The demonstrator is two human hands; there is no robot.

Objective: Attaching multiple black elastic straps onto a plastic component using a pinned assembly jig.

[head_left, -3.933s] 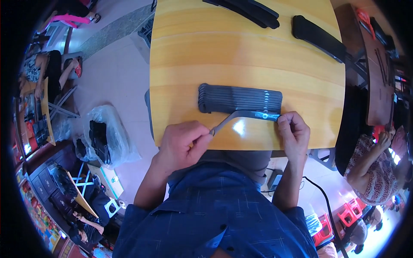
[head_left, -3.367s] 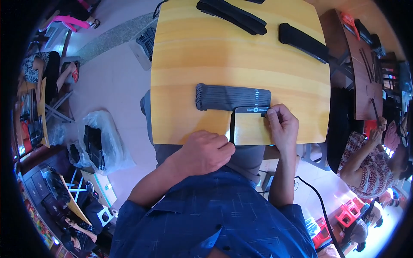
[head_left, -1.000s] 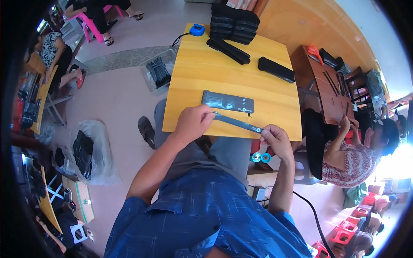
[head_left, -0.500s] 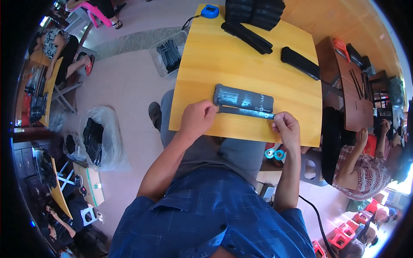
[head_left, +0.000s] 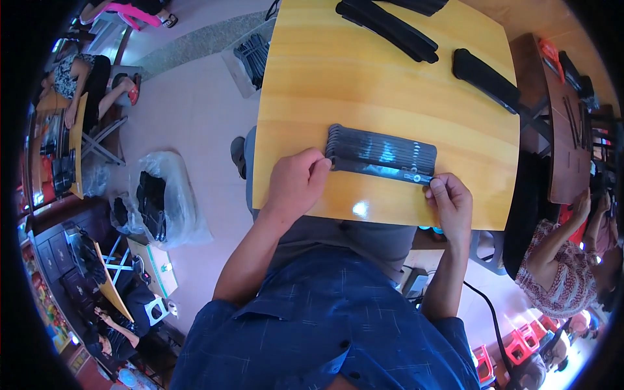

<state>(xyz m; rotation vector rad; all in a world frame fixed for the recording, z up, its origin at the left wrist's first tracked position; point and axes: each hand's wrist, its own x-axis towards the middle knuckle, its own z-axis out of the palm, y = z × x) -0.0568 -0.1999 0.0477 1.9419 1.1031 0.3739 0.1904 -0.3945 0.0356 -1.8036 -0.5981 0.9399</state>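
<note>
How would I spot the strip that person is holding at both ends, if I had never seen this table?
Find the yellow wooden table and look at its near edge, where the left hand and right hand rest. Between them runs one thin dark strip, pinched at each end. It lies singly along the near side of a flat row of dark strips, unlike the loose dark bundles at the far edge.

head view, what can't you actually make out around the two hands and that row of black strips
- Head view: left hand covers the left end of the nearest black strip; the grip there is hidden.
- Right hand: its fingertips hide the strip's right end.
- Row of black strips: too small and overlapped to count.
- Black bundles at the far edge of the wooden table: cut off by the picture's top edge.
</note>
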